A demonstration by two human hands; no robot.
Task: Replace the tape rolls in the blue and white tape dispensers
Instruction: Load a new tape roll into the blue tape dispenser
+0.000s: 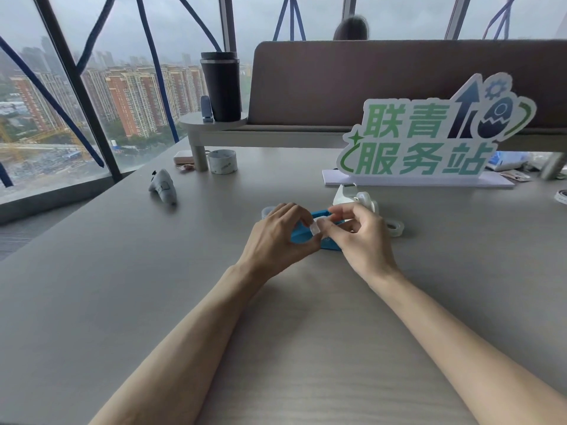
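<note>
The blue tape dispenser [302, 235] lies on the grey table, mostly hidden under both hands. My left hand [280, 237] holds its near left end, and a small clear piece [316, 229], possibly tape or a core, sits pinched between the fingertips of both hands. My right hand [363, 237] covers the dispenser's right end. Just behind my right hand stands the white tape dispenser [352, 196]. A clear tape roll [395, 226] lies flat to the right of my right hand, and another clear roll [266, 211] peeks out behind my left hand.
A grey handheld device [163, 186] lies at the left. A wide white tape roll [222, 161] stands by the shelf leg. A green-lettered sign [429, 142] stands behind the dispensers. On the raised shelf stands a black tumbler [221, 85]. A person's head shows behind the partition.
</note>
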